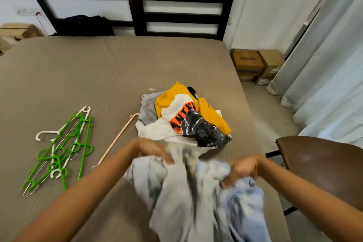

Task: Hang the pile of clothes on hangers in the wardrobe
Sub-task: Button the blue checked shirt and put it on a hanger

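A pile of clothes (182, 116) lies on the brown bed (78, 76): a yellow top, a white shirt with an orange print, grey and dark pieces. In front of it I hold a pale blue-grey garment (188, 192), blurred by motion. My left hand (151, 149) grips its upper left part. My right hand (243, 167) grips its upper right part. A pink hanger (115, 139) lies just left of the pile, partly under it. A bunch of green and white hangers (60, 149) lies further left on the bed.
A dark headboard (137, 12) stands at the far end with a black cloth (86, 24) against it. A brown chair (322, 161) is at the right by the bed's edge. Cardboard boxes (255, 65) sit on the floor near pale curtains (334, 65).
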The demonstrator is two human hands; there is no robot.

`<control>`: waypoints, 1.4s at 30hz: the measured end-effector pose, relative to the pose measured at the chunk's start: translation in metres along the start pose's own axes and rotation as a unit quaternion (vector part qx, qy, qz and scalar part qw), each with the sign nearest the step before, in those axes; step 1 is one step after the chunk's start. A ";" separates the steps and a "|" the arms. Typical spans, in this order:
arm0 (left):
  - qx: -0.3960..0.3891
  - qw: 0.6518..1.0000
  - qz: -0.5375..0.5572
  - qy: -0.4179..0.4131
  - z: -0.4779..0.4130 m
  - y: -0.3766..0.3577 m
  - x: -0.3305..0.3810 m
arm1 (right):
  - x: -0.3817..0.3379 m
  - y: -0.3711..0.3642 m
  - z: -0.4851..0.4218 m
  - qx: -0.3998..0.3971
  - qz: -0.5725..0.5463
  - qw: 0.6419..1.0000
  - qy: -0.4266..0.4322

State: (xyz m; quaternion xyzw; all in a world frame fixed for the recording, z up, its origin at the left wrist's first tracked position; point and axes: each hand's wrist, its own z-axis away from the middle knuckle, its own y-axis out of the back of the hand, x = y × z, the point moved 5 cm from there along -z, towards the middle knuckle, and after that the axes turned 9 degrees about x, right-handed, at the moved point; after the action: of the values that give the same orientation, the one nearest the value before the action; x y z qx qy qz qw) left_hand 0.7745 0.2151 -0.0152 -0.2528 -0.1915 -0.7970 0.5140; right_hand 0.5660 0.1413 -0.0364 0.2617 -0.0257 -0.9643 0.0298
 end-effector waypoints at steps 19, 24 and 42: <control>0.373 0.869 0.105 -0.309 0.017 0.049 0.029 | -0.082 0.033 -0.018 0.285 -0.410 0.816 0.292; 0.325 0.905 -0.235 -0.141 -0.005 0.005 0.017 | -0.109 0.054 0.054 0.278 -0.536 0.674 0.425; 0.273 0.874 0.259 -0.307 -0.002 0.031 0.054 | -0.083 0.086 0.022 0.382 -0.117 0.864 0.306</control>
State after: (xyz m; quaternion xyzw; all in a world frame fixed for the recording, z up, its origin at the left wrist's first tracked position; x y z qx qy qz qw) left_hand 0.7837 0.1630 0.0166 -0.3755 -0.4772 -0.4338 0.6656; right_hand 0.6302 0.0625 0.0302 0.5357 -0.3512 -0.7467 -0.1794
